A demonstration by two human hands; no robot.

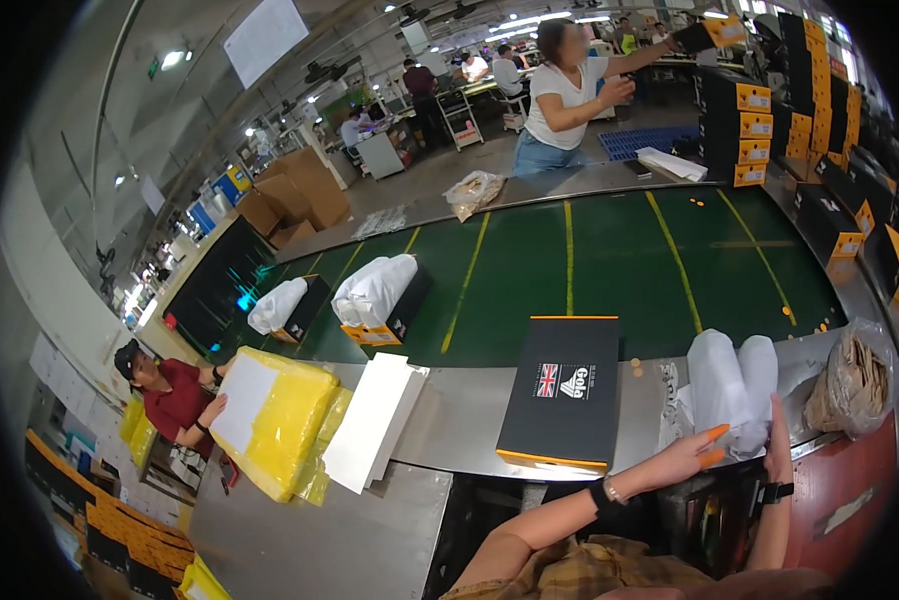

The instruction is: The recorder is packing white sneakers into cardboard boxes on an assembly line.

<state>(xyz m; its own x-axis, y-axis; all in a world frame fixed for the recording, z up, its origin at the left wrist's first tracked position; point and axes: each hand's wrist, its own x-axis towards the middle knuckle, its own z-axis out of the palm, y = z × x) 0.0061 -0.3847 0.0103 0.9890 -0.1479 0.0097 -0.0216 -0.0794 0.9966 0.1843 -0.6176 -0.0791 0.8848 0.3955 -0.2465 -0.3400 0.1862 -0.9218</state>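
Note:
Two rounded, shoe-shaped bundles wrapped in white paper (731, 385) lie side by side on the metal ledge at the right. My left hand (674, 458), with orange covers on its fingertips, holds their near left end. Along their right side, the fingers of my right hand (777, 440) press against the paper. What is inside the wrapping is hidden. A closed black shoebox (559, 390) with an orange lower edge lies to the left of my hands. Printed thin paper (672, 405) lies beside the bundles' left side.
A green conveyor belt (509, 265) beyond the ledge carries open boxes with white-wrapped bundles (377, 290). Left are white card pieces (374, 415) and a yellow plastic-wrapped stack (279, 420), touched by a co-worker (174, 400). A bag of brown paper pieces (854, 385) stands right. Another person (566, 100) handles boxes across the belt.

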